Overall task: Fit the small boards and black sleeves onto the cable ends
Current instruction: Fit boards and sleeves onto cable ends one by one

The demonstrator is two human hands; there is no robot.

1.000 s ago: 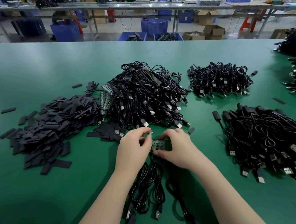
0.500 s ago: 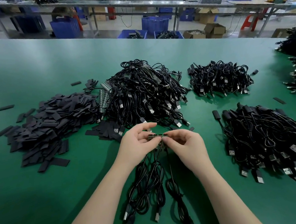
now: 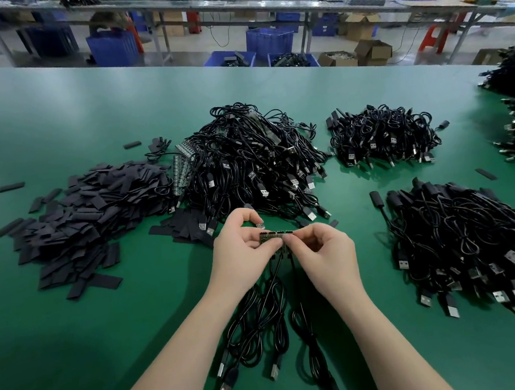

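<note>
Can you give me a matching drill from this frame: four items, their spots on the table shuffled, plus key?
Items:
1. strip of small boards
2. pile of black sleeves
3. biggest cable heap
4. cables with sleeved ends

Places:
A. far left of the table
B. right of the hands
C. pinched between left hand and right hand
D. centre, just beyond the hands

Pairs: 1-C, 2-A, 3-D, 4-B

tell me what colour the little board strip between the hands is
Green with dark parts, seen in the head view: the board strip.
</note>
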